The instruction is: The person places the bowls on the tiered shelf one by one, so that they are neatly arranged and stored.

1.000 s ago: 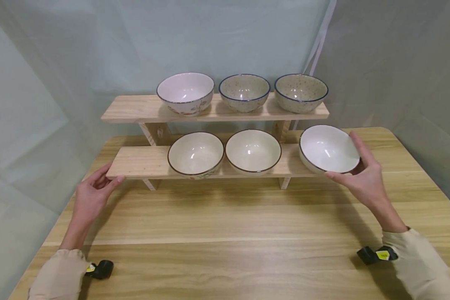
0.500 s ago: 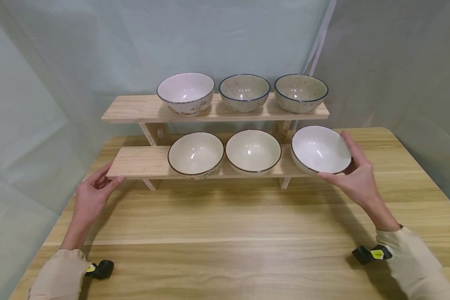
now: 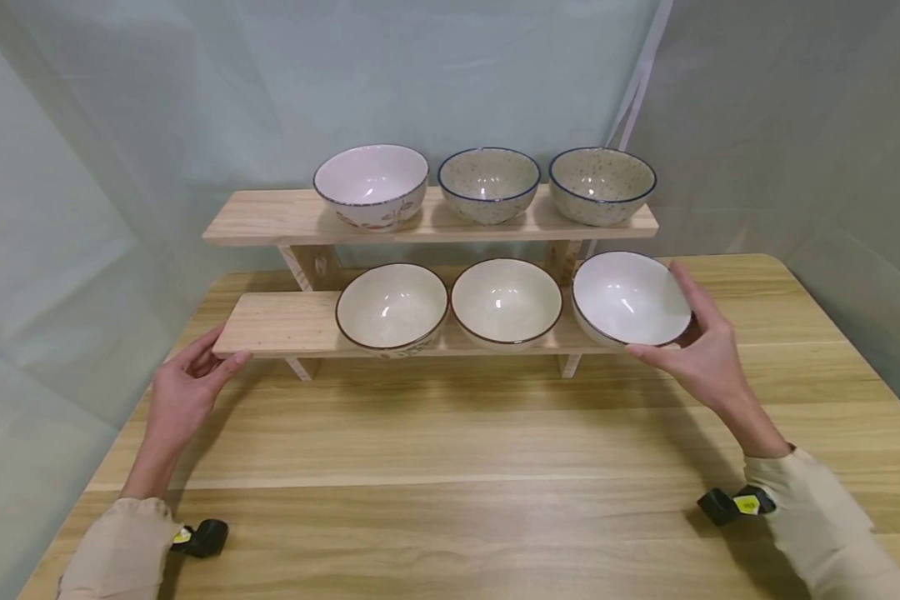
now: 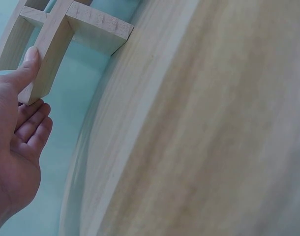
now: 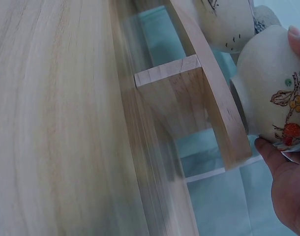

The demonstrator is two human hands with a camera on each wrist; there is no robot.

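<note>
My right hand [image 3: 708, 354] grips a white bowl [image 3: 632, 298] with a dark rim, over the right end of the lower shelf board [image 3: 288, 323]. In the right wrist view, this bowl [image 5: 268, 83] shows printed berries and leaves; its foot is close to the board, and I cannot tell whether it touches. My left hand [image 3: 182, 390] pinches the lower board's left end, thumb on its front edge. Two cream bowls with brown rims, one on the left [image 3: 392, 307] and one in the middle [image 3: 506, 302], stand beside the held bowl.
On the upper board [image 3: 262, 215] stand a white floral bowl [image 3: 372, 187] and two speckled bowls with blue rims, a middle one [image 3: 489, 185] and a right one [image 3: 602, 187]. The two-tier rack rests on a wooden table [image 3: 450, 483], with pale cloth [image 3: 450, 75] behind it.
My right hand has moved left with the white bowl, bringing it close to the middle cream bowl. The left hand keeps its place on the board.
</note>
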